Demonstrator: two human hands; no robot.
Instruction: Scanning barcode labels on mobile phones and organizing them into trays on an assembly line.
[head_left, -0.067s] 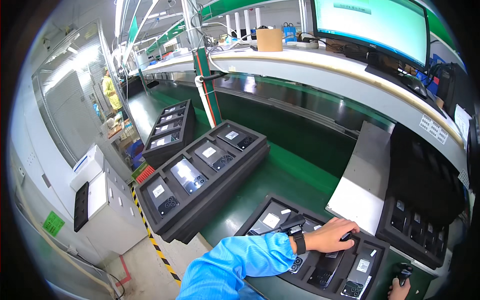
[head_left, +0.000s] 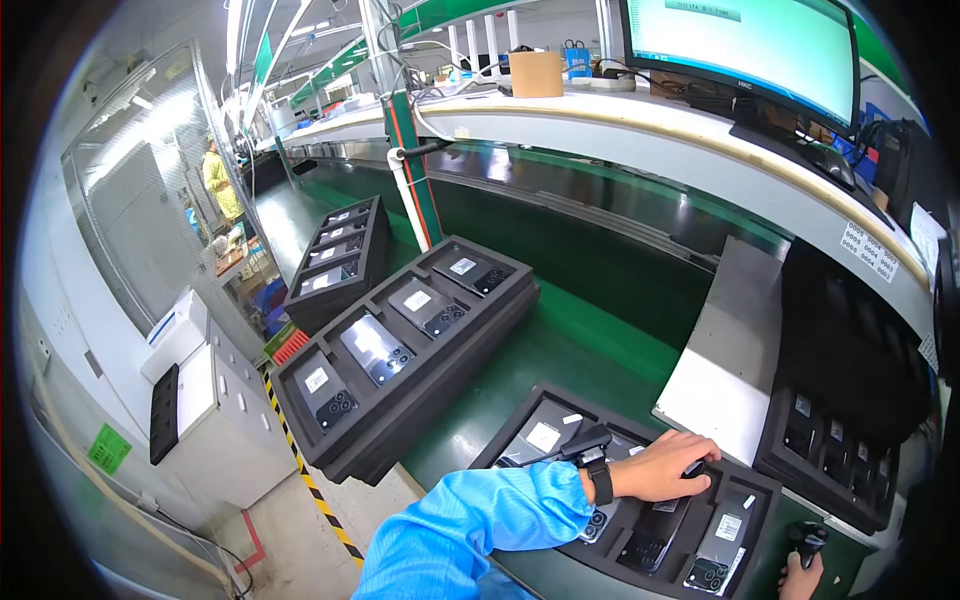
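Note:
My left hand (head_left: 665,467) reaches over a black foam tray (head_left: 765,500), its fingers curled at the upper end of a dark phone (head_left: 657,530) in a slot. The fingers cover that end of the phone. A black strap with a small black device (head_left: 590,445) sits at this wrist. In the same tray lie a grey phone (head_left: 722,535) with white labels and, partly under my arm, another labelled phone (head_left: 543,433). At the lower right, my right hand (head_left: 800,578) is closed around a black handheld scanner (head_left: 808,540), apart from the tray.
Stacked foam trays (head_left: 430,375) of phones stand left on the green bench (head_left: 590,350), with another stack (head_left: 345,255) farther back. More phones fill a tray (head_left: 770,450) at the right, beside a metal plate (head_left: 710,370). A monitor (head_left: 745,60) stands on the shelf above.

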